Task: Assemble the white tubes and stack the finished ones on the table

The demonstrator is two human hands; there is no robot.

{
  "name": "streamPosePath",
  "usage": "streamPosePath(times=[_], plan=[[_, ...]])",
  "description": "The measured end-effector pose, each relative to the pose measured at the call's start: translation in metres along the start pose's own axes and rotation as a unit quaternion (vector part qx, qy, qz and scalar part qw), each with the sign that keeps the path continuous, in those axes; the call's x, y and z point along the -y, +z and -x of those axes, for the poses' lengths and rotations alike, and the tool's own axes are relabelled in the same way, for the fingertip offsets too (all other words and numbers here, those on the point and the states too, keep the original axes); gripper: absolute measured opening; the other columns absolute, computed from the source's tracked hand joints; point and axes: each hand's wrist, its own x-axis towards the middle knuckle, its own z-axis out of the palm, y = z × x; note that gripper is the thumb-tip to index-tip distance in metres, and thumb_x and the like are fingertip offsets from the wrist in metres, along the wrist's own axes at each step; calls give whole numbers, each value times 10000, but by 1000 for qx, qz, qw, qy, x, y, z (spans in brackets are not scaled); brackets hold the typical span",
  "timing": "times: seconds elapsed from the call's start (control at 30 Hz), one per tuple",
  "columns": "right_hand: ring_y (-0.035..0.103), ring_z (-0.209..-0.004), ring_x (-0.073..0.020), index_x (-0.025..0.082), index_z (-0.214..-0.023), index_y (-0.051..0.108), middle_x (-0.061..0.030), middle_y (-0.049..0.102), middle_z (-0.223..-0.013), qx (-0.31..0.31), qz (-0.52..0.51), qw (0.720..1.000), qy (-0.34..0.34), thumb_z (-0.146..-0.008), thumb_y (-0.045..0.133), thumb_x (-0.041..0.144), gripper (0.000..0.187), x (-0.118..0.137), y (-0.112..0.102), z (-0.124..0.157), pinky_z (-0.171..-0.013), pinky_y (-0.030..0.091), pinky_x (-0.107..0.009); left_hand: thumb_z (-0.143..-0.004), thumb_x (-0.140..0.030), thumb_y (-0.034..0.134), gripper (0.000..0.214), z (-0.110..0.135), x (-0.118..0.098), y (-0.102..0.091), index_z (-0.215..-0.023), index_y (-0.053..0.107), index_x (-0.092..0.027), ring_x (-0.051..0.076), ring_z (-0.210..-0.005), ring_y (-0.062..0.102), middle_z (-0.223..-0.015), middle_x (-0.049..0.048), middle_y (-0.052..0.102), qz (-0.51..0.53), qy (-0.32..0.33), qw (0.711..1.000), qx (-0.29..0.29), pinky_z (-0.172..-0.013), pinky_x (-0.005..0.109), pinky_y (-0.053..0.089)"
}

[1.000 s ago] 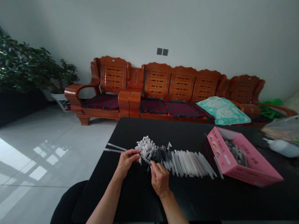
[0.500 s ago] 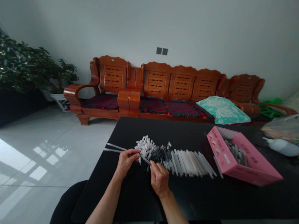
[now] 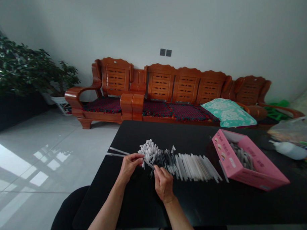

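Over the near-left part of the black table, my left hand (image 3: 130,166) is closed in a pinch on a thin grey tube (image 3: 149,164). My right hand (image 3: 164,183) grips the other end of that tube between thumb and fingers. Two thin pale tubes (image 3: 118,150) stick out leftward from beside my left hand, past the table edge; whether it holds them too is hidden. Just behind my hands lies a heap of small white plastic caps (image 3: 149,150). Dark slim pieces (image 3: 166,158) lie right of it, and then a row of translucent tubes (image 3: 194,166).
A pink box (image 3: 256,178) with grey pieces inside stands on the black table (image 3: 136,209) at right. Beyond it are a white bottle (image 3: 289,150) and a clear plastic bag (image 3: 295,128). A wooden sofa (image 3: 162,81) with a turquoise cushion (image 3: 229,112) stands behind the table.
Both hands keep the same pinch on the grey tube with almost no movement. The whole view has shifted very slightly.
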Motion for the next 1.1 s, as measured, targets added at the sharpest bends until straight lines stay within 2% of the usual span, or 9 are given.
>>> streamPosePath(times=[0.13,0.3,0.53,0.63,0.73,0.8,0.87,0.97,1.1], plan=[[629,-742,-199,112,-1177,635,-102,638,-822,5,-3,1000,2,-963,377,170,340,-1,1,1,-685,475,-290,-702,-341,756,271,1,-3,3,-879,772,-136,142,-564,602,-611,28,677,2,-2,1000,0,-576,233,474],[624,-746,-204,107,-1176,632,-102,634,-821,11,-6,1000,6,-965,374,172,339,-2,2,1,-691,474,-300,-694,-363,761,260,0,0,7,-830,775,-141,108,-512,546,-615,17,669,-2,-11,1000,-28,-508,207,420],[626,-752,-198,112,-1162,636,-101,635,-818,4,-16,1000,8,-971,366,179,337,-1,1,1,-695,470,-289,-643,-286,791,368,-2,-1,7,-985,762,-154,165,-702,639,-875,85,754,37,-12,999,-24,-566,218,456],[621,-736,-194,106,-1151,636,-94,628,-801,7,-18,1000,14,-971,368,176,331,-2,2,2,-680,462,-286,-689,-343,760,404,-3,-2,7,-1046,737,-154,175,-735,650,-937,97,748,38,-15,999,-13,-574,223,469],[619,-733,-192,109,-1150,635,-90,625,-795,10,-19,1000,15,-970,368,172,327,-2,2,3,-679,457,-284,-772,-464,675,354,-4,2,9,-887,731,-134,122,-562,578,-715,47,693,0,-12,1000,-24,-477,195,412],[619,-740,-193,108,-1154,633,-93,628,-804,8,-22,1000,13,-970,371,173,326,-2,2,2,-686,457,-286,-778,-506,656,377,-4,6,11,-710,667,-135,81,-437,466,-525,-16,563,-24,-24,999,-29,-405,173,324],[619,-740,-196,105,-1155,631,-94,629,-805,5,-24,1000,11,-970,372,175,326,-2,2,2,-688,457,-291,-760,-507,674,390,-4,8,13,-638,602,-144,59,-392,393,-464,-50,483,-30,-35,998,-30,-381,164,267],[616,-731,-197,101,-1152,631,-92,626,-797,4,-25,1000,13,-970,374,177,324,-2,1,1,-680,455,-293,-744,-472,700,347,-4,6,13,-699,635,-135,58,-416,409,-500,-42,514,-22,-25,999,-19,-401,162,285],[616,-729,-193,101,-1148,632,-92,626,-798,2,-27,1000,17,-968,376,175,321,-1,1,0,-675,454,-289,-777,-461,670,373,-5,4,10,-949,701,-132,79,-478,488,-601,-12,595,-19,-7,1000,18,-457,177,362]])
